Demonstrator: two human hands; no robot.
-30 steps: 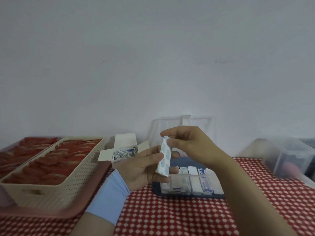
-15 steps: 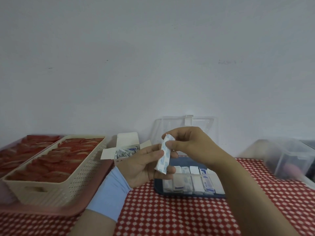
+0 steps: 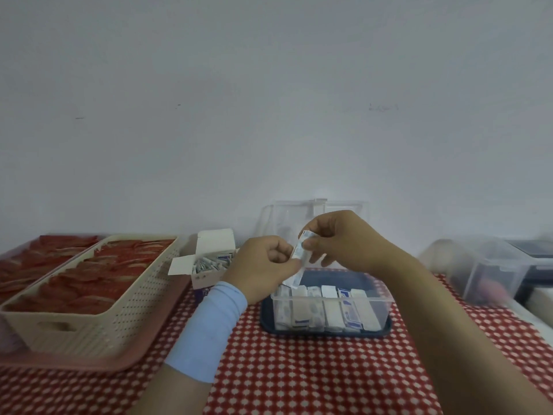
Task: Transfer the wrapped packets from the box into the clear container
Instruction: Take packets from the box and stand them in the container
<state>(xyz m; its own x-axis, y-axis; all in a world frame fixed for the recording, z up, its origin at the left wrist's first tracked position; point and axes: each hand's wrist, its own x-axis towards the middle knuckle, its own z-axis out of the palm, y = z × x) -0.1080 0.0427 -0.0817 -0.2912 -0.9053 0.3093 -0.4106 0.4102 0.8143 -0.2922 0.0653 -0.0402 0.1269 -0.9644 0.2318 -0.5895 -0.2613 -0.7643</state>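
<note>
Red-checked worktop below. On it sits the clear container, with packets lined up along its front wall. The open box stands just left of it, more packets inside. Left hand and right hand meet over the container's left end, both pinching one wrapped packet, left at the middle, right at the top. It looks feather-light, thin and floppy, probably slick, so a fingertip pinch near the ends suits it.
</note>
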